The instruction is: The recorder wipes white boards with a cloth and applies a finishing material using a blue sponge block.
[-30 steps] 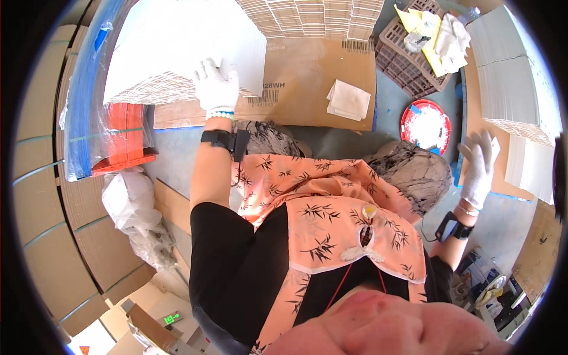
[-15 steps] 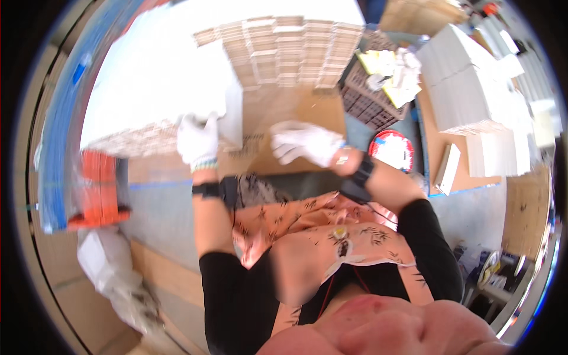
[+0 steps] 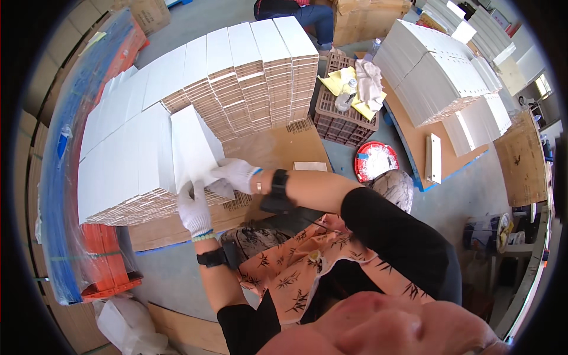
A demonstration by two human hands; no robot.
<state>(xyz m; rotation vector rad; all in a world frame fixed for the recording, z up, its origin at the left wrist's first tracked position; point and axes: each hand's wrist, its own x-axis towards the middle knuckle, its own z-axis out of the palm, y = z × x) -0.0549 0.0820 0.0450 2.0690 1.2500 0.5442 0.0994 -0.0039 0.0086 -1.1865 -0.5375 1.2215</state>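
On cardboard (image 3: 281, 148), stacked white panels (image 3: 192, 142), gloved left hand (image 3: 194, 214) and right hand (image 3: 234, 173) touching their near end, whether gripping cannot be told

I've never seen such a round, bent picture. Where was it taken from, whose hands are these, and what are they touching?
No robot: a person works here. A fisheye camera on the person's head looks down, bending straight edges near the rim. Their left hand and right hand, both gloved in white, are at the near end of a narrow white stack; whether they grip it is hard to tell. To its left and behind, more white stacks stand on brown cardboard. Further right are a plastic crate and a red-rimmed tub.
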